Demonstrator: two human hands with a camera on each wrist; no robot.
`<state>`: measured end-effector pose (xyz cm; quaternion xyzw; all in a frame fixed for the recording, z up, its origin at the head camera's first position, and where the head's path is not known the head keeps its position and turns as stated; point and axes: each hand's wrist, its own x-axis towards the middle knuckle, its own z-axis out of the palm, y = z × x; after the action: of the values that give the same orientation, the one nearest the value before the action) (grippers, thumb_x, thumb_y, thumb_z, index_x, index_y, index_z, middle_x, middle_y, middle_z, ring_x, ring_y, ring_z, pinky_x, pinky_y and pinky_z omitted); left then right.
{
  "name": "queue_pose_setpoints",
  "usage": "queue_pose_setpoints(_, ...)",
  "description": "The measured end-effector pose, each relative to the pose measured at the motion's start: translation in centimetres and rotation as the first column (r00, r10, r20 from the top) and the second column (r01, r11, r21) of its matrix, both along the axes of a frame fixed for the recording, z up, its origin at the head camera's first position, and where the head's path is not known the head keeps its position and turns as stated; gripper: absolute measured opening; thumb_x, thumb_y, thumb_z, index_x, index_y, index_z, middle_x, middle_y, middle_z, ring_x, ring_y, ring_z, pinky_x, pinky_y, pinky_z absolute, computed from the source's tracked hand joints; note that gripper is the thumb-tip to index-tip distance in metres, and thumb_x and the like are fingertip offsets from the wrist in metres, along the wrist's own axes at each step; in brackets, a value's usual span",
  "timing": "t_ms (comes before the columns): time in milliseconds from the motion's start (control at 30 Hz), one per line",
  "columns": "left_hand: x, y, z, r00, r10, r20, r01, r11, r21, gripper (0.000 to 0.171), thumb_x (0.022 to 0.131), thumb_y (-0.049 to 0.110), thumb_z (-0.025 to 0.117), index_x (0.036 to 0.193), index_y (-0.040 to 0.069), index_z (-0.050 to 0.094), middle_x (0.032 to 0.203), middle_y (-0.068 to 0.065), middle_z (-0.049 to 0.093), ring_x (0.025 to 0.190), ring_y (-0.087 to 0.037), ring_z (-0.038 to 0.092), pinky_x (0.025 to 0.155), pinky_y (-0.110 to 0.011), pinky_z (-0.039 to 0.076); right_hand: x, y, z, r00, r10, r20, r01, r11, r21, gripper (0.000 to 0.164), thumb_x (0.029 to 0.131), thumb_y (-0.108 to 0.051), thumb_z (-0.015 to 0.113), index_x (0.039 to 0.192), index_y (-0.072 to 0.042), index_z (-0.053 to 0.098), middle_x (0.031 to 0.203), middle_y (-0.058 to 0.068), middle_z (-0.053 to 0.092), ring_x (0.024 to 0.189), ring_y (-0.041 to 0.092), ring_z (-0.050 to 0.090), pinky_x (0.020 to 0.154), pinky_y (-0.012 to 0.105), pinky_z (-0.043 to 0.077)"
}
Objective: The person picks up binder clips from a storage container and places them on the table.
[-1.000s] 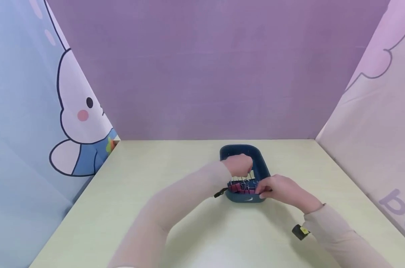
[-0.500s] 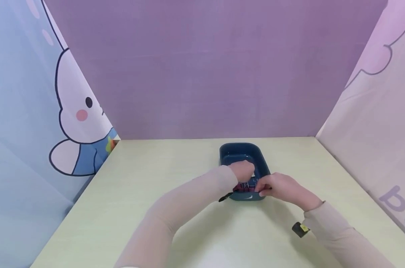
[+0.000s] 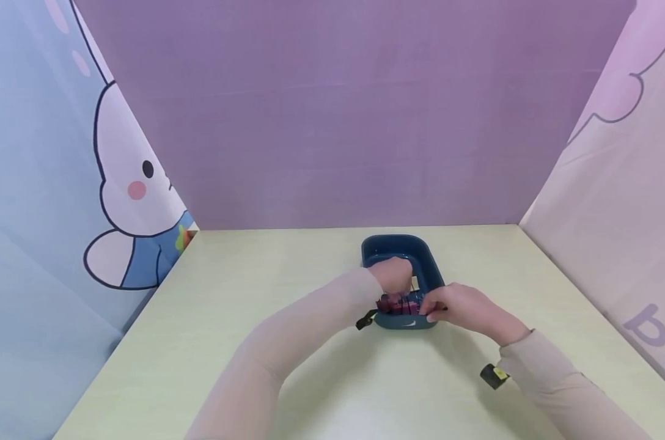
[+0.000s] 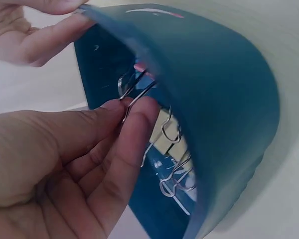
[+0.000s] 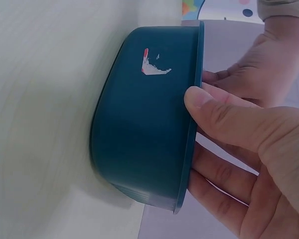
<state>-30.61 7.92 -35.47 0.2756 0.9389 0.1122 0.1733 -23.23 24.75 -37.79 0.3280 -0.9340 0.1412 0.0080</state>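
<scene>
A dark teal plastic bin (image 3: 405,322) stands on the table, with a worn white mark on its near wall. My left hand (image 3: 393,275) reaches into it over the left side. In the left wrist view, its thumb and fingertips pinch the wire handles of a binder clip (image 4: 137,94); the clip's body is mostly hidden behind the bin wall. Other binder clips (image 4: 175,177) sit inside, their silver wire loops showing. Reddish clips (image 3: 392,304) gather at the near end. My right hand (image 3: 467,310) grips the bin's near right rim, thumb outside and fingers inside.
The pale table (image 3: 244,281) extends on both sides of the bin. A purple backdrop (image 3: 332,122) rises behind it, and printed cloths hang at left and right. Something pale yellow (image 4: 163,134) lies inside the bin among the clips.
My left hand dips toward the bin's near end, then draws back slightly up and to the left. The right hand stays on the rim, and the bin stays in place.
</scene>
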Motion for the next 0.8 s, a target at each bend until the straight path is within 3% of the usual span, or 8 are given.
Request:
queue_pose_setpoints(133, -0.5, -1.1, 1.5, 0.999, -0.039, -0.007, 0.039, 0.997, 0.067, 0.017, 0.088, -0.001, 0.061, 0.091, 0.009, 0.075, 0.086, 0.002, 0.072, 0.063, -0.006, 0.065, 0.057, -0.017, 0.051, 0.0, -0.2, 0.0, 1.0, -0.003, 0.006, 0.003, 1.0, 0.003, 0.009, 0.082, -0.015, 0.076, 0.088, -0.021, 0.072, 0.084, -0.014, 0.069, 0.072, -0.002, 0.06, 0.068, 0.025, 0.053)
queue_pose_setpoints(300, -1.4, -3.7, 5.3, 0.999, -0.053, -0.01, 0.054, 0.972, 0.231, 0.011, 0.093, 0.006, 0.062, 0.097, 0.004, 0.072, 0.089, -0.006, 0.071, 0.069, -0.009, 0.066, 0.062, -0.016, 0.053, 0.2, -0.3, 0.3, 0.999, -0.028, 0.025, 0.028, 0.999, 0.019, 0.009, 0.082, -0.016, 0.076, 0.087, -0.021, 0.073, 0.084, -0.014, 0.07, 0.072, -0.001, 0.06, 0.069, 0.025, 0.054)
queue_pose_setpoints(400, -2.0, -5.6, 7.5, 1.0, -0.023, -0.008, 0.025, 0.947, 0.32, 0.016, 0.095, 0.012, 0.061, 0.103, 0.002, 0.069, 0.093, -0.011, 0.07, 0.074, -0.014, 0.066, 0.066, -0.019, 0.054, 0.6, -0.1, 0.3, 0.998, -0.056, 0.033, 0.055, 0.998, 0.03, 0.009, 0.082, -0.016, 0.076, 0.088, -0.022, 0.073, 0.084, -0.013, 0.07, 0.073, 0.0, 0.06, 0.069, 0.027, 0.054)
queue_pose_setpoints(500, -3.1, -7.9, 8.6, 0.998, 0.034, -0.043, -0.016, 0.926, 0.376, 0.018, 0.095, 0.014, 0.061, 0.106, 0.002, 0.068, 0.094, -0.012, 0.07, 0.078, -0.017, 0.065, 0.069, -0.021, 0.054, 0.8, 0.2, 0.4, 0.996, -0.08, 0.036, 0.079, 0.996, 0.038, 0.01, 0.081, -0.015, 0.076, 0.088, -0.022, 0.073, 0.085, -0.012, 0.071, 0.074, 0.002, 0.061, 0.07, 0.028, 0.055)
queue_pose_setpoints(633, -4.5, -10.5, 7.9, 0.987, 0.135, -0.082, -0.089, 0.905, 0.416, 0.016, 0.095, 0.013, 0.061, 0.102, 0.0, 0.068, 0.095, -0.012, 0.069, 0.082, -0.021, 0.065, 0.07, -0.026, 0.054, 1.0, 0.4, 0.4, 0.993, -0.106, 0.043, 0.104, 0.994, 0.044, 0.011, 0.081, -0.014, 0.076, 0.088, -0.023, 0.073, 0.086, -0.013, 0.071, 0.075, 0.002, 0.061, 0.07, 0.028, 0.055)
queue_pose_setpoints(800, -5.7, -12.4, 4.6, 0.968, 0.227, -0.108, -0.165, 0.899, 0.405, 0.012, 0.094, 0.012, 0.061, 0.098, 0.004, 0.07, 0.096, -0.011, 0.069, 0.081, -0.02, 0.065, 0.07, -0.029, 0.054, 0.9, 0.4, 0.3, 0.993, -0.108, 0.045, 0.106, 0.993, 0.042, 0.012, 0.081, -0.014, 0.076, 0.088, -0.022, 0.073, 0.086, -0.013, 0.071, 0.075, 0.001, 0.061, 0.07, 0.027, 0.054)
